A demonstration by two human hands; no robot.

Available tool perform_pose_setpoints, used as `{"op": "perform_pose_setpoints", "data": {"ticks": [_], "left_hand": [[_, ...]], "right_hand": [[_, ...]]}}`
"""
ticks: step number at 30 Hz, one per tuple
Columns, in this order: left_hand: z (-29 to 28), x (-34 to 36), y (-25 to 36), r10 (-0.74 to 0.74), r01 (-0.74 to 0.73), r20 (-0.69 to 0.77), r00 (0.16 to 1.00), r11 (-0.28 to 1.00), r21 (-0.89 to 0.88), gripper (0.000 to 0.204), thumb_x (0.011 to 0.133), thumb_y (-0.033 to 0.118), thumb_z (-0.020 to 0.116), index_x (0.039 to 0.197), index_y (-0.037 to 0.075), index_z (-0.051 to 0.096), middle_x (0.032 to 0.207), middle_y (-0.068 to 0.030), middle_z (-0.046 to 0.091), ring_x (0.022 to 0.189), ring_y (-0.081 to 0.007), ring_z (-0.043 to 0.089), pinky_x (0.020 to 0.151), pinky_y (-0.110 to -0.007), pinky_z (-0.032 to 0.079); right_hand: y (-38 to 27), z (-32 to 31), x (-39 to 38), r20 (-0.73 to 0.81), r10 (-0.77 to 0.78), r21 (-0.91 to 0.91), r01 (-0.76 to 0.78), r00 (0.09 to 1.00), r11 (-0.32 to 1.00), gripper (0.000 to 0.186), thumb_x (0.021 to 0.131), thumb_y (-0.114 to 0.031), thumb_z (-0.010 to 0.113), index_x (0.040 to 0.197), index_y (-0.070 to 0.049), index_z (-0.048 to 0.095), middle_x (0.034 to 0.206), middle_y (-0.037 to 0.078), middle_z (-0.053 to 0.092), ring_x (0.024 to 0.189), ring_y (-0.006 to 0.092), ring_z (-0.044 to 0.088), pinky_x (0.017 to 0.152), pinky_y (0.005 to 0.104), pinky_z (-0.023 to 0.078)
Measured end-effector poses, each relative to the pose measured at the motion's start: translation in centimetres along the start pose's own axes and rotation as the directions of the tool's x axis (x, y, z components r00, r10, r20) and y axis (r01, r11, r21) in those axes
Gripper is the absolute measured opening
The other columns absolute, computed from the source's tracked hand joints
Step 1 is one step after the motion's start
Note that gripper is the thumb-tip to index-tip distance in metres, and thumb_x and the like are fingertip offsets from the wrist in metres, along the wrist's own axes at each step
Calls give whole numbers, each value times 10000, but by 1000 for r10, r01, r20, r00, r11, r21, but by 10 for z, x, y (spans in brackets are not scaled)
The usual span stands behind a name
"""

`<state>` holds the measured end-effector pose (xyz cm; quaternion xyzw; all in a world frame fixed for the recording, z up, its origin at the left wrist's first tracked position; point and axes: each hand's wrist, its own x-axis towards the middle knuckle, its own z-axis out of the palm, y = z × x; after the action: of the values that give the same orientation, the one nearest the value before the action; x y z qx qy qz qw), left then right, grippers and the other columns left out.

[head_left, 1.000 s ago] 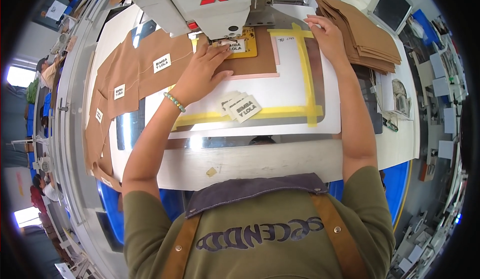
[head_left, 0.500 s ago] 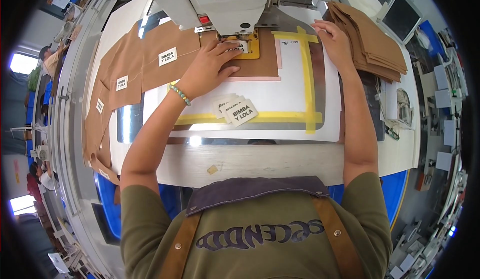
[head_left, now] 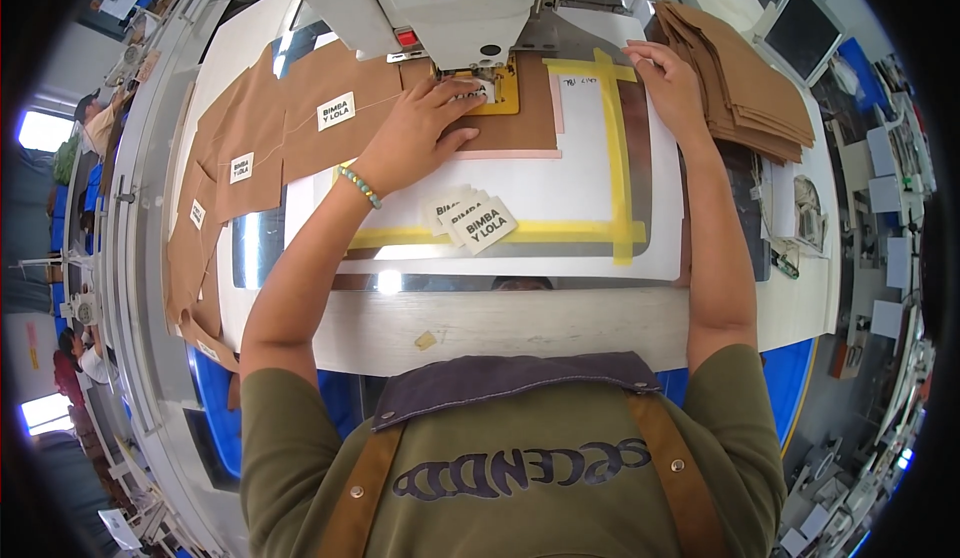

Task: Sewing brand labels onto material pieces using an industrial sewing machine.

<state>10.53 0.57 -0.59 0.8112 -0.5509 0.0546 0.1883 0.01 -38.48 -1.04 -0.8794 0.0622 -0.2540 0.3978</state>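
Note:
My left hand [head_left: 425,123] lies palm down with fingers apart on a white label [head_left: 479,91] within a yellow clamp frame [head_left: 507,104] beneath the sewing machine head [head_left: 450,13]; the fingers partly cover the label. Brown panel material [head_left: 525,133] with pink edging is under the frame. My right hand [head_left: 662,83] is at the right edge of a metal plate [head_left: 570,33], fingers loosely bent and apart, beside yellow tape. A few loose white labels [head_left: 478,223] overlap on white paper below my left hand.
Joined brown panels [head_left: 250,158] with labels trail down the table's left side. A brown stack [head_left: 735,88], a screen [head_left: 795,28] and a white box [head_left: 805,203] are at right. Blue bins [head_left: 785,388] sit below the tabletop [head_left: 510,328]. Other people [head_left: 95,118] work at far left.
The whole view has shifted slightly, with the machine appearing farther right than a second ago. Both hands stay at about the same spots on the work, with very little movement.

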Motion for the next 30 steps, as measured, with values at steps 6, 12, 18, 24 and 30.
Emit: {"op": "perform_pose_setpoints", "data": {"ticks": [6,12,18,24,30], "left_hand": [[0,10,-6,-56,56,5,998,998,-37,479,1037,251,727,1483,84,675,1521,-118,644,1363,-377,558,1195,-471,459],[-2,4,-12,-120,120,-1,993,990,-78,573,1022,262,751,1537,57,606,1513,-170,631,1293,-391,588,1177,-468,470],[-20,-17,-22,-274,270,-17,962,956,-113,645,1003,286,787,1541,-4,580,1633,-174,532,1492,-361,493,1253,-440,417],[-26,-33,-63,-164,167,34,986,976,-138,677,946,311,845,1541,63,638,1647,-87,560,1569,-337,424,1311,-468,364],[-27,-28,-65,-181,185,40,983,969,-162,594,935,288,849,1474,80,711,1617,-75,597,1540,-330,460,1302,-462,383]], "right_hand": [[-2,6,-3,-36,-24,-4,23,999,1000,234,1070,-173,673,1211,-35,799,1305,111,779,1176,268,734,1039,368,569],[-14,13,-7,64,-272,-125,278,960,952,224,1055,-148,677,1221,-44,786,1316,121,771,1244,324,698,1065,401,558],[-59,37,-27,372,-314,-61,360,874,931,330,1035,-297,736,1278,-79,788,1349,116,761,1316,326,654,1130,434,523],[-66,53,-34,420,-289,-199,398,860,896,414,1002,-346,777,1325,-87,778,1443,40,734,1364,312,623,1168,443,510],[-67,52,-35,458,-277,-241,417,845,876,454,1004,-390,772,1340,-85,773,1476,46,719,1376,310,619,1175,447,507]]}}
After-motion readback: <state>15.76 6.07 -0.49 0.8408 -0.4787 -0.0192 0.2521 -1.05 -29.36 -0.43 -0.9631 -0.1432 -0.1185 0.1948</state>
